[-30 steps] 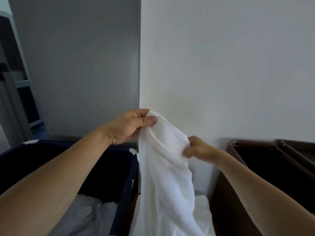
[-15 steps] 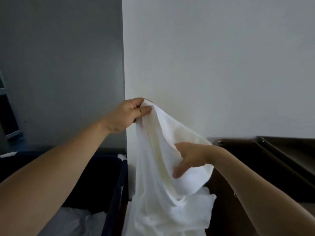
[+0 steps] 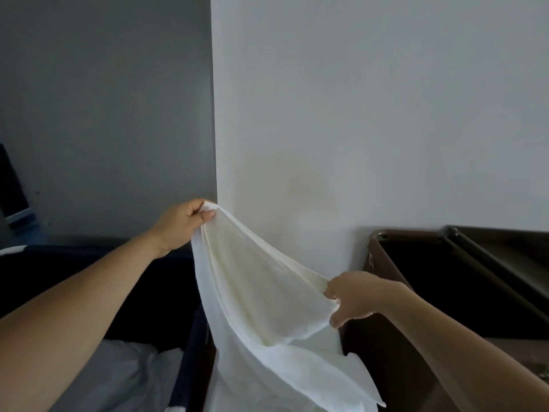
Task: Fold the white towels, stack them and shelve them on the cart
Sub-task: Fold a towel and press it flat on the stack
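Between navy hamper [image 3: 194, 334] and brown bin [image 3: 383, 251], held white towel [image 3: 261, 307] aloft against the wall. Pinched top corner in left hand [image 3: 181, 224], fingers [image 3: 208, 215] curled. Moved right hand [image 3: 353, 298] outward compared with half a second prior; gripped upper edge with curled fingers, spreading cloth wider.

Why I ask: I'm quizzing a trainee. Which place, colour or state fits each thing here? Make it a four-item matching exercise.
Things:
1. left hand
2. right hand
3. bin
4. hamper

Descriptions:
a. brown, at the right
b. pinches the towel at its highest corner
c. navy, at the left
d. grips the towel's edge lower down

Pairs: 1-b, 2-d, 3-a, 4-c
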Tool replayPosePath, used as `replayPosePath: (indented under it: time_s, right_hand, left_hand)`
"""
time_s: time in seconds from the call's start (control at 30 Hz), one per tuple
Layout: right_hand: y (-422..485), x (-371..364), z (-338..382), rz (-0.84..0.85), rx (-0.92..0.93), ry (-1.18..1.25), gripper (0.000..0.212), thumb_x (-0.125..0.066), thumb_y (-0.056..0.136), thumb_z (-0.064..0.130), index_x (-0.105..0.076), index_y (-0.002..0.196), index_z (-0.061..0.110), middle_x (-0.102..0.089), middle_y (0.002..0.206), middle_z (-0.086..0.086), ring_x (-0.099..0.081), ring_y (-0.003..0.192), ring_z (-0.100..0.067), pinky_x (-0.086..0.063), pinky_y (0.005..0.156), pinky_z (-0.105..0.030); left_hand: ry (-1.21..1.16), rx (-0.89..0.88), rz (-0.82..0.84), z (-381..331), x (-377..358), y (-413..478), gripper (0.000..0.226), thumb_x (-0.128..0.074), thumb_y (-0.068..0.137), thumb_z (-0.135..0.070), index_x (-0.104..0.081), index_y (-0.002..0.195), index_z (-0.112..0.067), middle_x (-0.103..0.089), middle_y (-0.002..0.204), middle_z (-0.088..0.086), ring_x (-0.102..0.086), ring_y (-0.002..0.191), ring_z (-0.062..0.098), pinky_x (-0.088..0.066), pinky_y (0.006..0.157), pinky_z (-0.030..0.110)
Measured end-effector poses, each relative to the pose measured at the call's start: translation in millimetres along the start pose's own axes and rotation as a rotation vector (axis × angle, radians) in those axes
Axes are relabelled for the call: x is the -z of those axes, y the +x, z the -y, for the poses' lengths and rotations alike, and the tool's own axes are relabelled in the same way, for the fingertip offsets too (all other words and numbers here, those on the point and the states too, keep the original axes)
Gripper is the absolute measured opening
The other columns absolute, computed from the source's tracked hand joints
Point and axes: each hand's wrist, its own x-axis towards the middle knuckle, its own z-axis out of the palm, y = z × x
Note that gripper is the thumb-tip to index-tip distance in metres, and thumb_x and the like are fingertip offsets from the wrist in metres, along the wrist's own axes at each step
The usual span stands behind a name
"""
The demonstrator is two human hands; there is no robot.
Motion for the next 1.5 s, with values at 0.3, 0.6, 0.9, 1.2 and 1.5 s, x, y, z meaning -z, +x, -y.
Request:
replayPosePath:
  time_s: [0.3,0.6,0.9,1.2,1.5]
  right_hand:
    - [1,22,-7,-0.354,0.144,-0.048,0.021,-0.057,0.088,0.044,-0.064,0.094,0.025,-0.06,0.095,0.007,-0.049,0.079,-0.013,-0.031,0.067,-0.028]
    - [-1,46,-44,-0.462,-0.023,-0.084,0.036,-0.051,0.094,0.054,-0.064,0.12,0.034,-0.042,0.14,0.017,-0.046,0.123,-0.011,-0.04,0.1,-0.032]
    - [-20,131,-36,-0.814,-0.205,0.468,0.02,-0.055,0.097,0.036,-0.052,0.088,0.019,-0.066,0.065,-0.005,-0.063,0.042,-0.009,-0.046,0.052,-0.026]
    - [-79,198,-18,-0.929,-0.297,0.52,0.012,-0.058,0.083,0.005,-0.055,0.088,0.016,-0.066,0.056,0.0,-0.062,0.042,-0.005,-0.043,0.043,-0.021]
    - [-133,208,0,-1.192,-0.374,0.861,0.02,-0.051,0.075,-0.002,-0.058,0.089,0.009,-0.068,0.056,-0.011,-0.068,0.049,-0.021,-0.048,0.05,-0.026]
  left_hand:
    - [0.152,0.113,-0.239,34,11,6,0.029,-0.049,0.103,-0.031,-0.063,0.11,-0.006,-0.066,0.103,0.012,-0.06,0.097,0.033,-0.044,0.08,0.041]
    - [0.016,0.094,-0.214,31,35,-3,0.025,-0.054,0.101,-0.033,-0.068,0.11,-0.015,-0.07,0.104,0.005,-0.064,0.102,0.028,-0.049,0.095,0.046]
    - [0.038,-0.03,-0.38,-29,73,19,0.02,-0.053,0.102,-0.027,-0.063,0.11,-0.012,-0.066,0.097,0.016,-0.058,0.068,0.023,-0.051,0.054,0.03]
    - [0.099,-0.133,-0.24,-80,123,31,0.019,-0.049,0.103,-0.017,-0.057,0.106,0.0,-0.061,0.094,0.018,-0.056,0.07,0.023,-0.045,0.035,0.022]
    - [-0.135,-0.242,-0.254,-122,128,12,0.013,-0.052,0.102,-0.017,-0.057,0.091,-0.012,-0.057,0.086,0.008,-0.052,0.074,0.02,-0.038,0.032,0.017]
